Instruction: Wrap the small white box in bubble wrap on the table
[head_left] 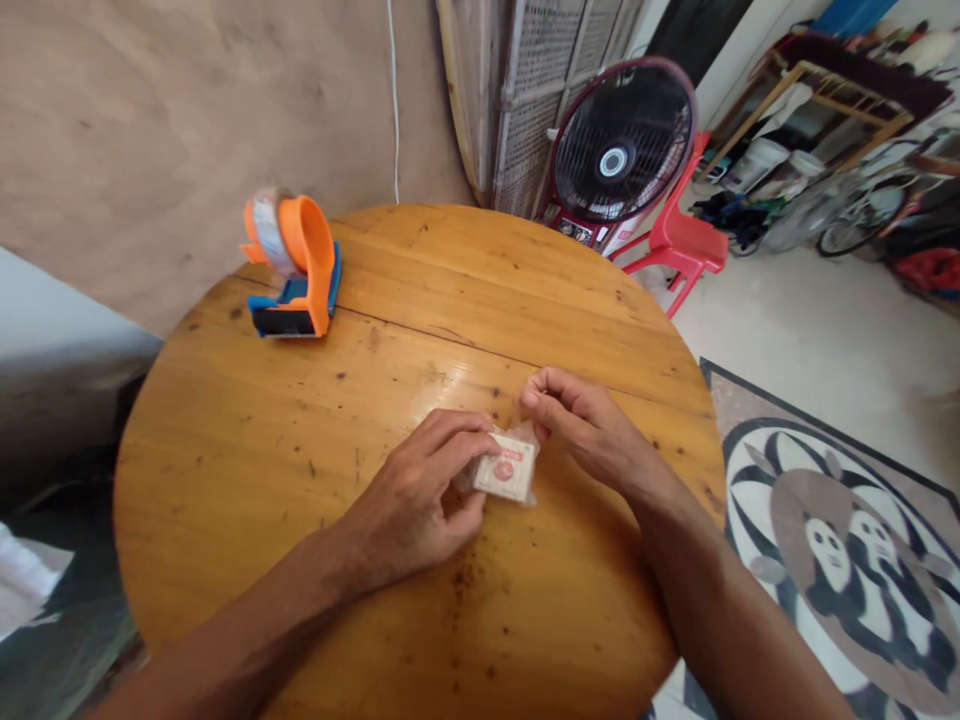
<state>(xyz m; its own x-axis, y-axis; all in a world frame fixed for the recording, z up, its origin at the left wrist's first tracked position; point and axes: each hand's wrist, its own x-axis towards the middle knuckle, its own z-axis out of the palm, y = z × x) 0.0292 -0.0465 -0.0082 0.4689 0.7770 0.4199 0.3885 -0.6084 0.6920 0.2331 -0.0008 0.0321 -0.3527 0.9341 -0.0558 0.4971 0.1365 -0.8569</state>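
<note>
A small flat packet (507,470) in clear wrap, with a red and white label, sits above the middle of a round wooden table (300,520). My left hand (420,500) is closed on the packet's left edge. My right hand (577,420) pinches the clear wrap at the packet's upper right corner. Both forearms reach in from the bottom of the view.
An orange and blue tape dispenser (296,270) stands at the table's far left. Behind the table are a floor fan (622,150) and a red plastic chair (682,245). A panda rug (840,550) lies on the floor to the right, with cluttered shelves beyond.
</note>
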